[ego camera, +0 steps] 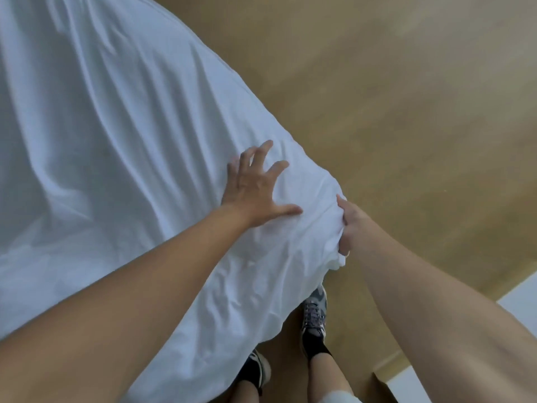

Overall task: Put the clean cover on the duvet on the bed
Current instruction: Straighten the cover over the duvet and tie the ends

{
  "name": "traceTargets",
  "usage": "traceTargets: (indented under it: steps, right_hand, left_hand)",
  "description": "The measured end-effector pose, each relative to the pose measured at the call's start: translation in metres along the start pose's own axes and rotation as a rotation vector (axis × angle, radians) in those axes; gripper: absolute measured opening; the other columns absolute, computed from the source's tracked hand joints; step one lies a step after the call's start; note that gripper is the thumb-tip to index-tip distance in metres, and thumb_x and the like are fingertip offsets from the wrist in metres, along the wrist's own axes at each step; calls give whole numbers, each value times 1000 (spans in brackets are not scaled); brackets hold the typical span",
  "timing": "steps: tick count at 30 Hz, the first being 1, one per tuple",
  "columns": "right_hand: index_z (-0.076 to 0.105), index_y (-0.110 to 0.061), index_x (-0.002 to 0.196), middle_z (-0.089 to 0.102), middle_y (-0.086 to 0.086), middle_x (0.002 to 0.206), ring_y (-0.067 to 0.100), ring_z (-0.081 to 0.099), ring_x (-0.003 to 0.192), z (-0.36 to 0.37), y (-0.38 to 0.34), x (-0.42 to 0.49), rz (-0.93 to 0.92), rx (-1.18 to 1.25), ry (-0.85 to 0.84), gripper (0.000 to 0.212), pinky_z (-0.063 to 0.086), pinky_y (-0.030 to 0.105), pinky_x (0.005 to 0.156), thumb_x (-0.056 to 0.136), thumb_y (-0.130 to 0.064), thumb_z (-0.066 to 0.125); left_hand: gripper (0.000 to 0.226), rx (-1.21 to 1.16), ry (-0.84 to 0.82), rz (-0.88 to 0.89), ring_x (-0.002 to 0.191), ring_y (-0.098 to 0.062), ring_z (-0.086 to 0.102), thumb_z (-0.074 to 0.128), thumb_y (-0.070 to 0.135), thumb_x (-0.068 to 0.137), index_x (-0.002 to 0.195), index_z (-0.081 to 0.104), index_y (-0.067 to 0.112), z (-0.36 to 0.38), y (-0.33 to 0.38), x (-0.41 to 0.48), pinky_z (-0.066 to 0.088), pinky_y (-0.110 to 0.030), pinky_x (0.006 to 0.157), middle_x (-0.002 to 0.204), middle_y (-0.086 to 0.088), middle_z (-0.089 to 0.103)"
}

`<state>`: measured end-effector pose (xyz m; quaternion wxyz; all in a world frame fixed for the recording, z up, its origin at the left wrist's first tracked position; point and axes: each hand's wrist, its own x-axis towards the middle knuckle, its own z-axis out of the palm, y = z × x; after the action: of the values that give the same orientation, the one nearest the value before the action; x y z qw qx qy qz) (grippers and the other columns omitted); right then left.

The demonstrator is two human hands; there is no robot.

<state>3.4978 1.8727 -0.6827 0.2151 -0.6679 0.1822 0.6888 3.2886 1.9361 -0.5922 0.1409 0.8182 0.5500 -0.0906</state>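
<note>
A white duvet in its white cover (116,146) lies spread and wrinkled over the bed, filling the left half of the view. Its near corner (325,228) hangs off the bed's corner in front of me. My left hand (255,190) lies flat on top of the cover with fingers spread, just left of that corner. My right hand (351,225) grips the bunched fabric at the corner's edge, fingers curled into the cloth. The bed below is hidden by the cover.
A tan wooden floor (406,112) spreads to the right of the bed. My feet in sneakers (313,315) stand close to the bed's corner. A white wall or furniture edge (517,295) shows at the lower right.
</note>
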Motion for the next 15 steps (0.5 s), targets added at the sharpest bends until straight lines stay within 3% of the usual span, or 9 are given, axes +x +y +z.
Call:
traceTargets:
  steps: [2, 5, 7, 9, 12, 13, 14, 15]
  right_hand:
    - [73, -14, 114, 78, 9, 98, 29, 72, 93, -5, -7, 8, -61, -72, 54, 38, 58, 42, 78, 86, -39, 76]
    - [63, -5, 118, 71, 11, 103, 31, 69, 94, -20, -11, 16, -208, -184, 240, 39, 58, 45, 89, 82, -15, 75]
    - [63, -9, 107, 67, 7, 95, 26, 63, 83, -24, -12, 13, -347, -163, 238, 25, 56, 37, 78, 82, -5, 65]
    - [52, -14, 76, 49, 2, 72, 20, 42, 65, -27, -11, 7, -513, -174, 238, 15, 37, 29, 58, 79, 1, 50]
    - [34, -9, 63, 34, 1, 62, 18, 27, 60, -46, -5, -1, -821, -394, 314, 23, 23, 30, 54, 79, 4, 45]
    - [34, -4, 64, 35, 2, 62, 18, 28, 60, -57, -4, -4, -914, -470, 336, 20, 23, 32, 54, 78, 6, 44]
    - [32, -4, 62, 35, 1, 62, 18, 28, 59, -69, -3, -9, -1013, -526, 347, 20, 23, 33, 54, 74, 8, 43]
    - [29, -8, 60, 34, -1, 61, 17, 28, 57, -81, -3, -13, -1110, -566, 358, 25, 22, 33, 52, 70, 10, 42]
  left_hand:
    - [94, 79, -95, 81, 153, -31, 7, 61, 87, 66, 144, 45, 38, -2, 18, 43, 2, -56, 123, 167, -3, 13]
    - [119, 239, -362, 72, 154, -35, -1, 73, 84, 54, 154, 28, 37, 0, 41, 90, -5, -62, 121, 166, -7, 11]
    - [141, 316, -527, 50, 153, -36, 1, 78, 86, 43, 159, 16, 34, 4, 50, 108, -6, -65, 119, 165, -8, 16]
    - [158, 359, -647, 64, 154, -35, -4, 79, 88, 35, 161, 1, 34, 11, 54, 119, -10, -66, 119, 167, -7, 10]
    - [165, 360, -634, 146, 156, -32, -12, 79, 88, 32, 160, -12, 36, 21, 57, 129, -11, -65, 119, 170, -4, -7]
    - [161, 359, -603, 186, 156, -32, -4, 79, 87, 34, 161, -4, 34, 22, 61, 135, -7, -63, 121, 170, -4, 2]
    - [148, 337, -567, 223, 153, -30, 16, 79, 86, 36, 158, 16, 31, 24, 65, 141, 7, -58, 122, 165, -5, 23]
    - [121, 307, -517, 249, 138, -28, 41, 79, 85, 39, 141, 43, 30, 24, 72, 148, 28, -46, 114, 150, -4, 48]
